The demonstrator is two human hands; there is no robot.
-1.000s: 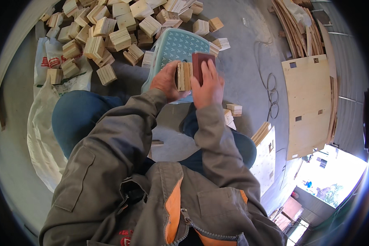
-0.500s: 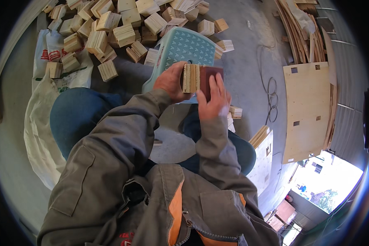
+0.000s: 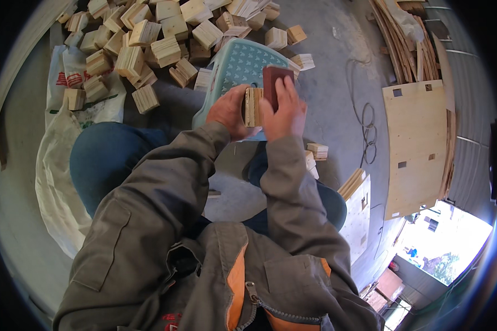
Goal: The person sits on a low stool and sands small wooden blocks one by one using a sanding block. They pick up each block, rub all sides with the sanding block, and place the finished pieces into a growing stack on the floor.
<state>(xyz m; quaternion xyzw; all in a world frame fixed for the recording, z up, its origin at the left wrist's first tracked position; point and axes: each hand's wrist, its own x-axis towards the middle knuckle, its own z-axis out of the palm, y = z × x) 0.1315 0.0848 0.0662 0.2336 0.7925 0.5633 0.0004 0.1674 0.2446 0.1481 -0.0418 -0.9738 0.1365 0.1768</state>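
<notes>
My left hand [image 3: 229, 113] is closed around a small plywood block [image 3: 254, 107], with its layered edge facing up. The block is held at the near edge of a pale blue-green plastic stool [image 3: 248, 62], whose top has a raised pattern. In my right hand [image 3: 284, 110] is a reddish-brown sanding block [image 3: 274, 80], gripped by its side and slanting away from me. It lies along the right side of the plywood block; whether the two touch all along is hidden by my fingers.
A heap of plywood blocks [image 3: 166, 51] lies on the floor beyond the stool, some on a white woven sack [image 3: 61, 182] at left. At right are a coiled cable [image 3: 365, 127], a leaning plywood sheet [image 3: 417, 149] and stacked wood strips [image 3: 397, 44]. Several blocks [image 3: 317, 151] sit by my right knee.
My right hand has moved the sanding block away from me along the plywood block and turned it more edge-on. My left hand and the plywood block have barely shifted.
</notes>
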